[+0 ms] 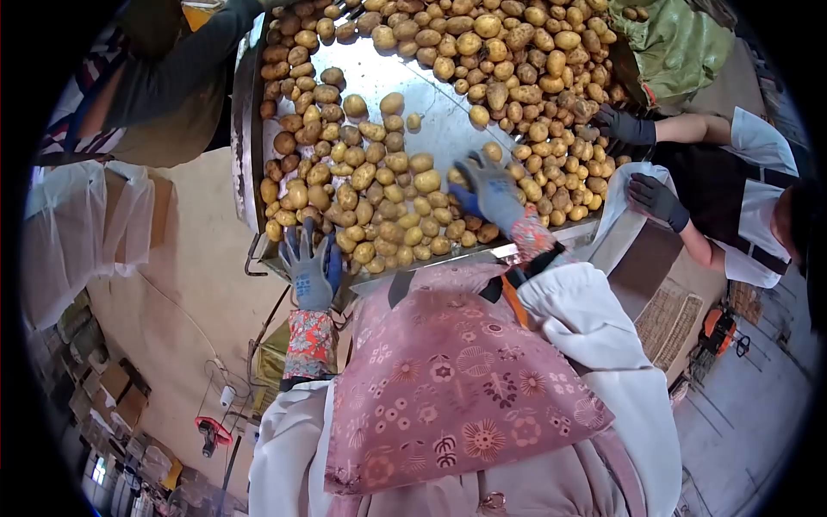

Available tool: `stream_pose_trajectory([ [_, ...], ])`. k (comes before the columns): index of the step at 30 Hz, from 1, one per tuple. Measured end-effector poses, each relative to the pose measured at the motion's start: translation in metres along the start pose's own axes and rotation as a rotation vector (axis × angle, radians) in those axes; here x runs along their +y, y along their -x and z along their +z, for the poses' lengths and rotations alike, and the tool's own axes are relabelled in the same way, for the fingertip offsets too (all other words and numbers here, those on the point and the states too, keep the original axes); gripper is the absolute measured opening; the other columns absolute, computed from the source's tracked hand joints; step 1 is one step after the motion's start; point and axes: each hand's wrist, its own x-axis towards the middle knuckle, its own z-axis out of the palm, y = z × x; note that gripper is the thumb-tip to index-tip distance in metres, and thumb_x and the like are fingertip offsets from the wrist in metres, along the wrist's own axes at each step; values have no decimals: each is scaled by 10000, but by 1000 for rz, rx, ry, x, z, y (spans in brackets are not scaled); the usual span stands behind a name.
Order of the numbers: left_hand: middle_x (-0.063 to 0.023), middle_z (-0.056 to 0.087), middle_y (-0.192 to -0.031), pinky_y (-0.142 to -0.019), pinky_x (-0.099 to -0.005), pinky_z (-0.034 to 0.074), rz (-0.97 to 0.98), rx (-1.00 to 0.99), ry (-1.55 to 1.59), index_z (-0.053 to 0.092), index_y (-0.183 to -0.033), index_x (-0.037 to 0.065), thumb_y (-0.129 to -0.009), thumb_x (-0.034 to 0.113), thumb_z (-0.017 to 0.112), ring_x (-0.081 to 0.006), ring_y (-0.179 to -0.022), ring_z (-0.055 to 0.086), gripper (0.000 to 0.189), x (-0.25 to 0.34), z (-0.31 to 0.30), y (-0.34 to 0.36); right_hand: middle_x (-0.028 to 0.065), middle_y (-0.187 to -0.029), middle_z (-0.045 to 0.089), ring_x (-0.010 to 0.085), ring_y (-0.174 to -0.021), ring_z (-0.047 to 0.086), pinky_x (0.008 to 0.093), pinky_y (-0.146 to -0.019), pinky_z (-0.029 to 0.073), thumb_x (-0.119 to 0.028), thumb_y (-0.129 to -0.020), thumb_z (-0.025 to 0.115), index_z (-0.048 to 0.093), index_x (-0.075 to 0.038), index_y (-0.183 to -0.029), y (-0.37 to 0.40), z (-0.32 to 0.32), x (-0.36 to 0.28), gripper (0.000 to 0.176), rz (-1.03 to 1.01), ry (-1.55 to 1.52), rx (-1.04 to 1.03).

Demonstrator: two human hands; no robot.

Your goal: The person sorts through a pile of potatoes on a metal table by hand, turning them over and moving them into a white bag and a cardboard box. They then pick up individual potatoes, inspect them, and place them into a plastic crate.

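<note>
Many potatoes (362,177) lie spread over a metal sorting table (431,103). My left hand (312,269), in a grey and blue work glove, is at the table's near left edge. Its fingers are spread against the closest potatoes, and no potato shows in its grasp. Further right, my right hand (493,191), gloved the same way, reaches over the near part of the tabletop. Its fingers are stretched out beside a few potatoes, one just past the fingertips; the palm side is hidden.
At the right, a co-worker's dark-gloved hand (627,126) touches the potato pile, and the other dark glove (659,198) is held lower. Another person (172,95) stands at the left. A green sack (676,47) lies at the far right, and a plastic-lined box (95,215) stands left.
</note>
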Motion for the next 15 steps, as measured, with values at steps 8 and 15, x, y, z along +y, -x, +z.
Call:
stream_pose_trajectory([
  [8,-82,268,-1613,-1166,-650,152,0,-322,-90,394,-1498,379,-959,594,484,-421,-1472,230,587,53,20,-135,389,-1369,424,535,-1209,508,499,-1064,410,-435,-894,623,307,-93,-1510,36,38,-58,773,56,-372,-158],
  [15,-76,327,-1589,-1129,-714,132,-57,-397,-163,419,-1490,344,-929,584,531,-408,-1463,258,621,1,13,-88,198,-1245,594,369,-1093,611,422,-952,476,-368,-885,662,448,-198,-1459,38,15,-6,635,3,-508,-64],
])
